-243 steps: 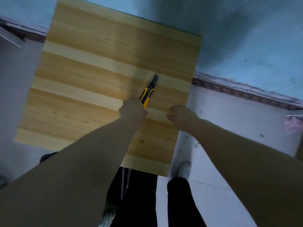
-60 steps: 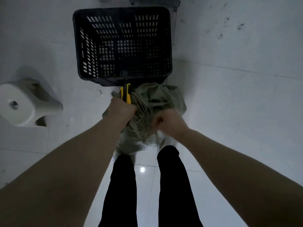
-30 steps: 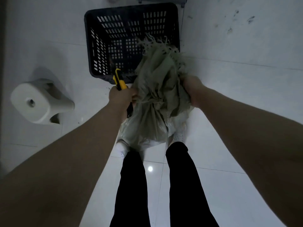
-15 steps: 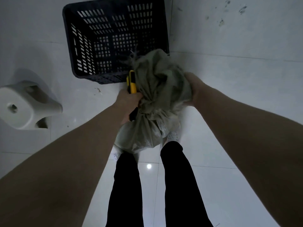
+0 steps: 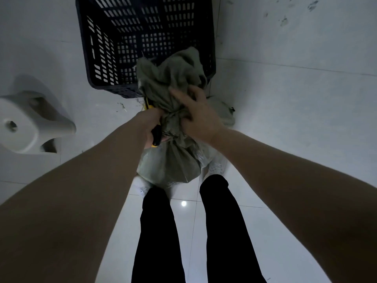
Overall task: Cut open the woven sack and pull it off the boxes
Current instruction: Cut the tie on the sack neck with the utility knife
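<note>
The grey-green woven sack (image 5: 171,160) hangs bunched up in front of my legs, gathered into a tight neck at mid-height. My left hand (image 5: 150,124) grips that neck from the left and also holds a yellow and black utility knife (image 5: 156,137), its body running up through the fist. My right hand (image 5: 196,113) presses on the crumpled upper part of the sack from the right, fingers spread over the folds. No boxes are in view.
A black slotted plastic crate (image 5: 142,43) stands on the white tiled floor just beyond the sack. A white plastic stool (image 5: 28,121) sits at the left. My black-trousered legs (image 5: 159,231) are below the sack. A pale bag-like shape (image 5: 221,111) lies behind my right hand.
My right hand has shifted from the sack's right side onto its top, over the bunched folds. The sack's top has folded down. My left hand keeps its grip on knife and neck.
</note>
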